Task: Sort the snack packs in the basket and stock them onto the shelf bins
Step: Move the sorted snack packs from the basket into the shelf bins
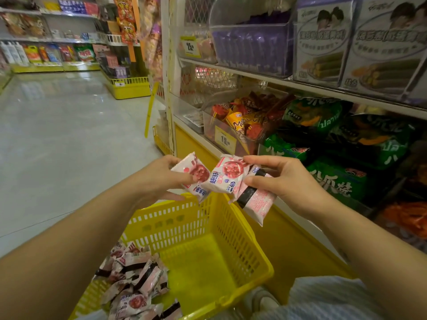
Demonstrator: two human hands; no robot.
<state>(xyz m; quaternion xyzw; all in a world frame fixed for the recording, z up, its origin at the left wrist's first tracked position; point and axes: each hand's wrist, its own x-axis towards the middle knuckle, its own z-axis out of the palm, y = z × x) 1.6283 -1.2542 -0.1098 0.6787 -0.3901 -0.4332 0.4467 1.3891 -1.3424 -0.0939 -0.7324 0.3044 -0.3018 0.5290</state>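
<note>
My left hand (159, 179) pinches one pink-and-white snack pack (195, 175) above the far rim of the yellow basket (208, 255). My right hand (284, 181) grips a small stack of the same packs (233, 179), the front one face up, another hanging below with a black band (254, 199). The two hands are close together, their packs nearly touching. Several more pink packs (136, 280) lie heaped in the basket's near left corner. A clear shelf bin (231, 125) with red and orange snacks sits just beyond the hands.
The shelf at right holds green snack bags (335, 179), a clear bin of purple packs (249, 47) and grey-white boxes (379, 42) above. A yellow shelf base (191, 144) runs behind the basket. Open tiled aisle floor (64, 125) lies to the left, with more shelving at the far end.
</note>
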